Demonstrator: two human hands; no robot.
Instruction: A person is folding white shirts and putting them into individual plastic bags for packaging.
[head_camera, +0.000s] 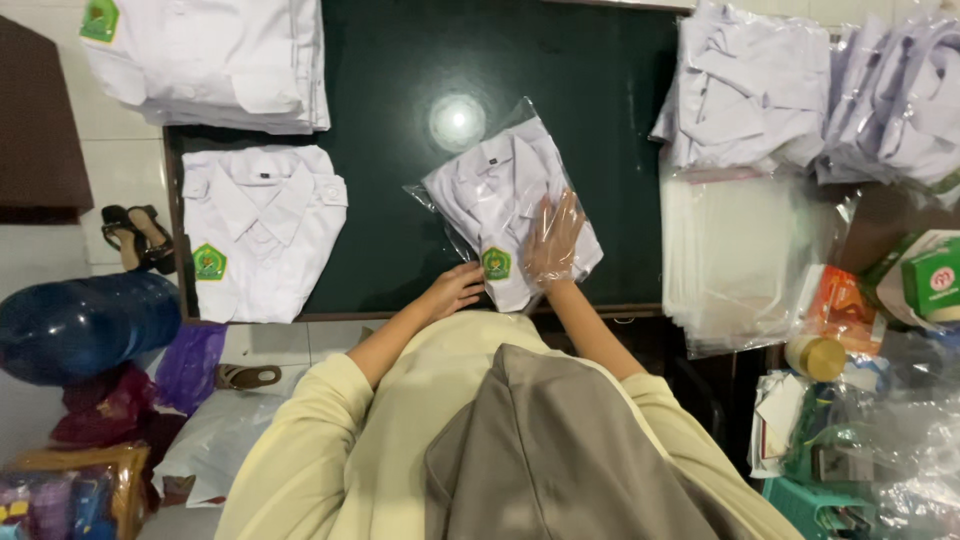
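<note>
Pale yellow sleeves and a grey-brown headscarf fill the bottom of the view, both forearms reaching forward to a folded white shirt in a clear plastic bag (510, 205) that lies tilted near the front edge of the dark green tabletop (400, 60). Flat on the bag's near right corner rests the right hand (553, 240), fingers spread wide and palm down, pressing rather than gripping; it appears to sit under a layer of the clear plastic. At the bag's near left corner, beside a green and yellow shirt badge (496, 263), the left hand (455, 290) is curled, its fingertips pinching the bag's edge.

Left of the bagged shirt, well apart from it, a second folded white shirt with a green badge (262, 230) lies unbagged on the tabletop. Behind that one, at the far left corner, sits a stack of folded white shirts (215, 60). A round glare of lamp light (457, 122) shines on the tabletop just behind the bagged shirt. To its right a pile of empty clear plastic bags (740, 260) stands, and behind that pile are heaps of white shirts already in bags (800, 90). Farther right of the bagged shirt are a green and white cardboard box (930, 280) and a small jar with a gold lid (815, 357). Nothing lies between either hand and the bagged shirt.
</note>
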